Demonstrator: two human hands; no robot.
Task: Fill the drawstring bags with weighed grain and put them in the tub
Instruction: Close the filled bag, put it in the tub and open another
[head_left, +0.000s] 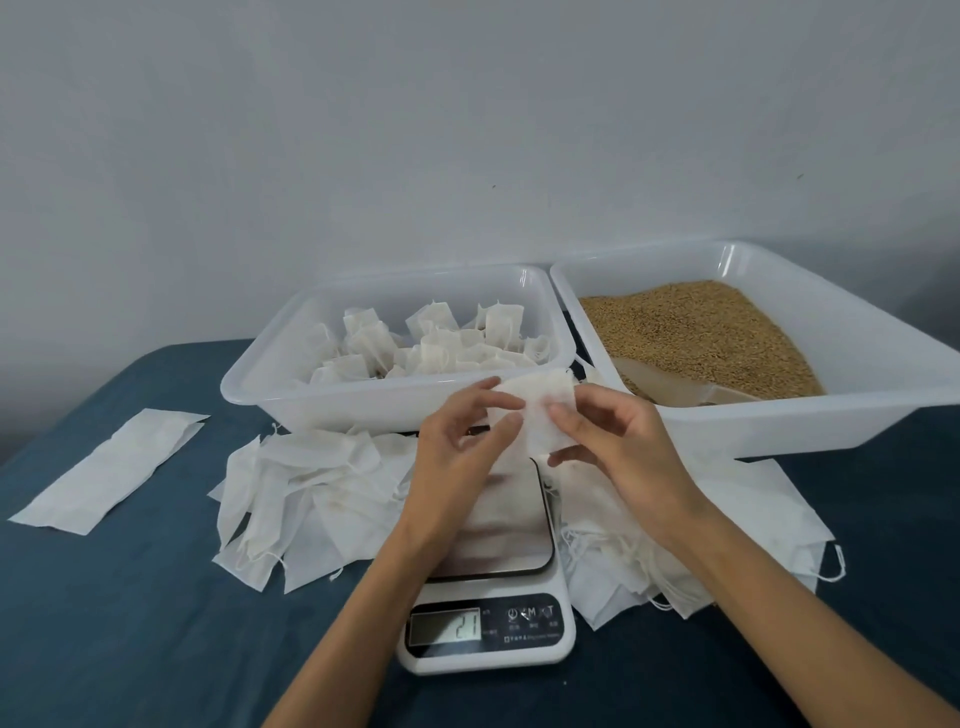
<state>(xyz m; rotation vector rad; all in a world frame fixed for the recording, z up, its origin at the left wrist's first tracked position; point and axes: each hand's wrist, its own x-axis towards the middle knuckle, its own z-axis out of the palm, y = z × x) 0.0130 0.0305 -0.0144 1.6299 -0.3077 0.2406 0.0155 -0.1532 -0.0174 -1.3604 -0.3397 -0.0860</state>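
- Step in hand, by the look of it: opening an empty drawstring bag (535, 410), held in the air above the scale (493, 561), at the near rim of the tub (249, 384) of filled bags (441, 343).
- Left hand (462, 441) pinching the bag's left edge, fingertips closed on the cloth; right hand (613, 431) pinching the right edge between thumb and curled fingers.
- Bag flat and limp, no bulge, so judged unfilled; long axis running roughly from 7 to 1 o'clock, upper end towards the tubs. Which end carries the mouth: cannot tell.
- Grain (691, 338) heaped in the tray (831, 415) at 2 o'clock from the hands, with a tan scoop (675, 387) lying in its near corner.
- Scale display (452, 626) showing digits, seemingly 21; too blurred to trust.
- Next move, as judged: spreading the mouth wide, then reaching to 2 o'clock for the scoop; needs one hand freed while the other keeps the mouth open.
- Loose empty bags (311, 493) piled at 9 o'clock of the scale, more (675, 545) at 3 o'clock; a flat white strip (109, 467) far off at 9 o'clock.
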